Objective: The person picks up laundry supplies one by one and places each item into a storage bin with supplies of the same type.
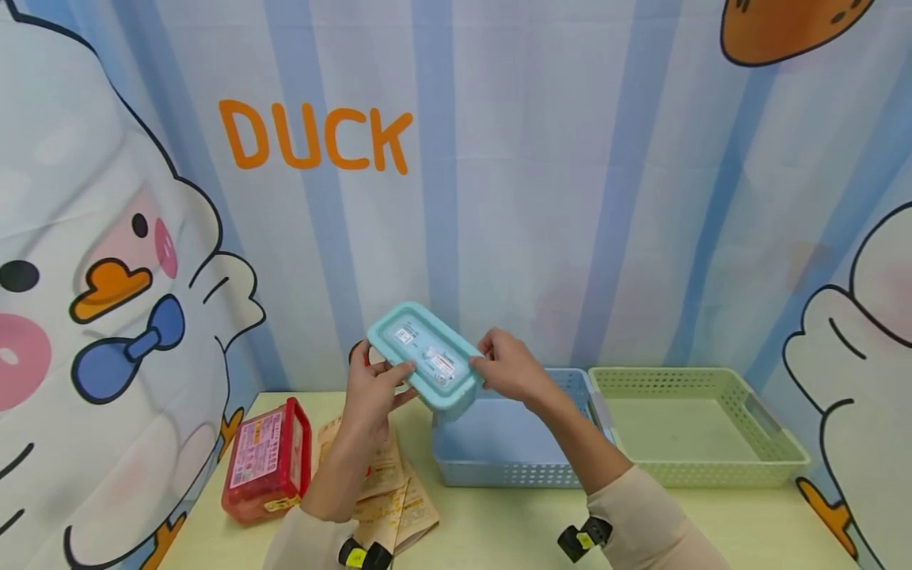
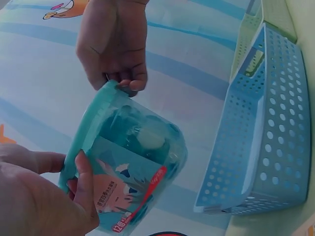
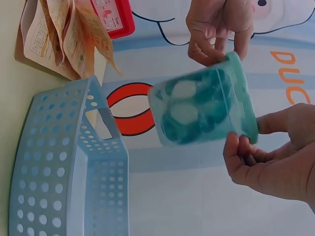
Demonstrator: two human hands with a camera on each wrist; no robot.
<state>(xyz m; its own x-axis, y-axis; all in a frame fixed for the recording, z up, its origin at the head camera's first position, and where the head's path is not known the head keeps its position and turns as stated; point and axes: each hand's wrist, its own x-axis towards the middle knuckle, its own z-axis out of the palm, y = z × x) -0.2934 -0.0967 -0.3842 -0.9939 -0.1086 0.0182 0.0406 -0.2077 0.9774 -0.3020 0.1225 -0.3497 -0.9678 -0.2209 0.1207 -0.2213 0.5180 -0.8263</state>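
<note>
A clear tub of laundry pods [image 1: 427, 356] with a teal lid is held up in front of the curtain, tilted, its lid and white stickers toward the head camera. My left hand [image 1: 372, 392] grips the lid's near left end, thumb on top. At the opposite end, my right hand [image 1: 511, 366] pinches the lid's rim between thumb and curled fingers. Teal and white pods show through the tub [image 3: 189, 105] in the right wrist view. On its side is a printed label [image 2: 120, 184] in the left wrist view. The lid is on the tub.
Below the tub stands a blue perforated basket [image 1: 506, 475], with a green basket [image 1: 712, 473] to its right. A red box [image 1: 264, 459] with a pink label and several brown packets [image 1: 388, 514] lie at the table's left. A duck-print curtain [image 1: 513, 198] hangs behind.
</note>
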